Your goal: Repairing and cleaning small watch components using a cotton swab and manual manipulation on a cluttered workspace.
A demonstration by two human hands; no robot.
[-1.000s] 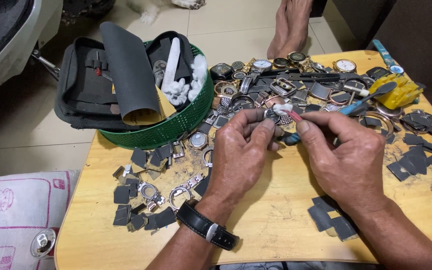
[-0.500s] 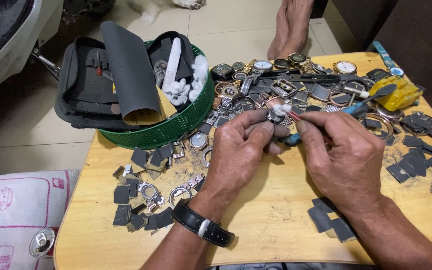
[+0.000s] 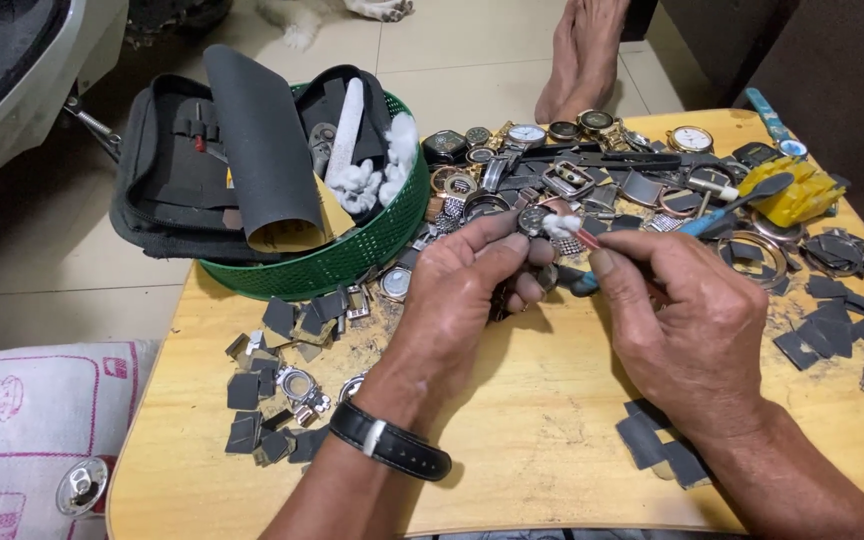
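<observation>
Head view looks down on a wooden bench [image 3: 512, 440], where small dark cut scraps [image 3: 252, 400] lie near the front left edge and more lie by the right forearm. Just beyond, the left hand [image 3: 457, 300], with a black wristwatch [image 3: 389, 442] on its wrist, has its grip pressed on a small round watch case [image 3: 534, 220], pinched between thumb and fingertips above the bench middle. Facing it, the right hand [image 3: 687, 320] has its grip closed on a thin stick with a white cotton tip [image 3: 562, 226], and the tip touches the watch case. Behind the hands a heap of watch cases and metal bands [image 3: 592, 170] spreads across the bench, with a yellow tool [image 3: 797, 195] toward the right edge. At far left, a green basket [image 3: 352, 255] holds a black pouch [image 3: 167, 170] and a rolled sheet of grey sandpaper [image 3: 257, 140]. Farther off, bare feet [image 3: 582, 50] rest on the tiled floor [image 3: 432, 40].
</observation>
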